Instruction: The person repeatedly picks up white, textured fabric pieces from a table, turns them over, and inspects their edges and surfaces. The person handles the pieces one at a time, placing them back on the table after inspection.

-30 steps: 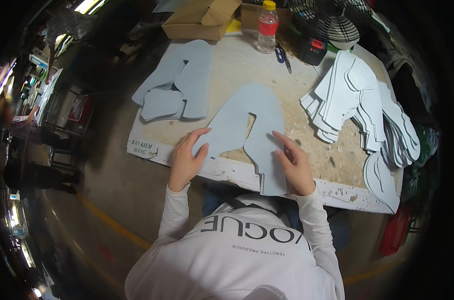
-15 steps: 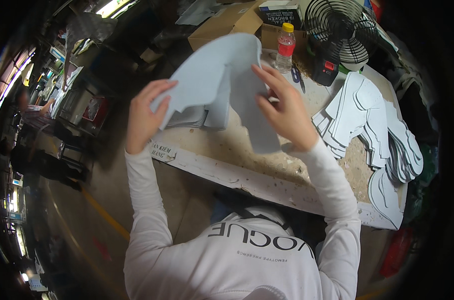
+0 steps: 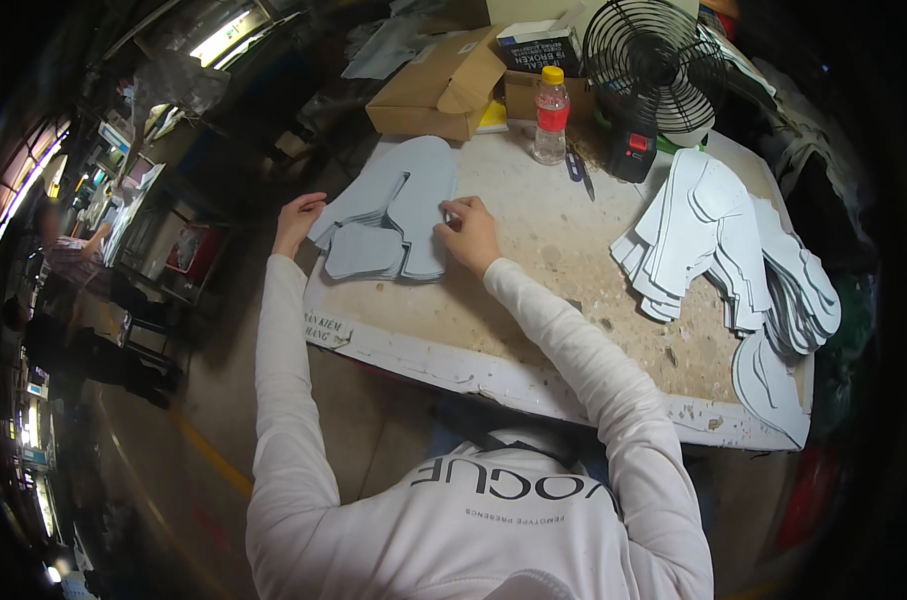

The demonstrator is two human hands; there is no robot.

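A neat stack of pale grey curved cut pieces [image 3: 425,185] lies on the left part of the table, with a small squarish pale piece [image 3: 365,250] at its near left. At the stack's left side, my left hand [image 3: 295,224] is open, its fingers stretched toward the edge. Bent fingers of my right hand [image 3: 469,234] pinch at the stack's right edge; how many layers they hold is hidden.
Several fanned piles of similar pieces [image 3: 708,225] cover the table's right side. Toward the back stand a water bottle [image 3: 550,125], a black fan [image 3: 653,65] and a cardboard box [image 3: 438,90]. Small snips [image 3: 579,172] lie near the bottle. People stand far left.
The large curved piece that both hands held up in the air now lies flat on the stack. My hands have come down to the stack's two sides, the right one moving leftward.
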